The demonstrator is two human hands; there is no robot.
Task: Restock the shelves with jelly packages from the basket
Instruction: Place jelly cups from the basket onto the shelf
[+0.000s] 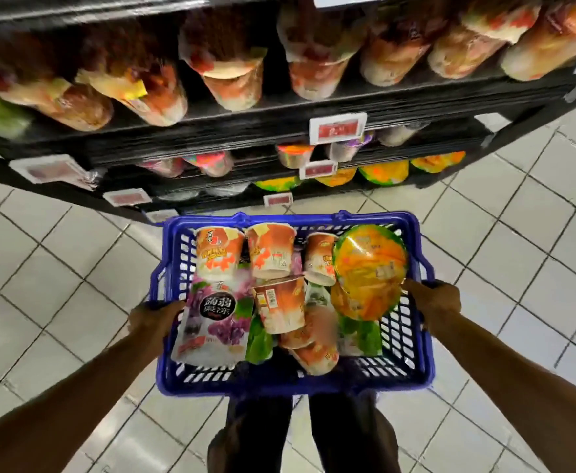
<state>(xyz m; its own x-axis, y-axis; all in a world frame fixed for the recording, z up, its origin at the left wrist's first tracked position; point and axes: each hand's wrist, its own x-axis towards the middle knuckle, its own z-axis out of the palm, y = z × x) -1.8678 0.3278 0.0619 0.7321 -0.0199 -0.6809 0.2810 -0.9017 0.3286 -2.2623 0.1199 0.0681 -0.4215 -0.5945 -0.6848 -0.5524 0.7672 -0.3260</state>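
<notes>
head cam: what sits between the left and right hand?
The blue basket, gripped at its side rims by left hand and right hand, loaded with orange jelly cups and a purple grape pouch. Head view.

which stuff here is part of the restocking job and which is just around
Job: blue basket, gripped by left hand and right hand; orange jelly cups, grape pouch and orange bag inside it; shelves.
Just around: price tags, tiled floor.

Blue plastic basket (412, 367), glossy foil pkgs (370, 271), matt floor tiles (58, 268)
</notes>
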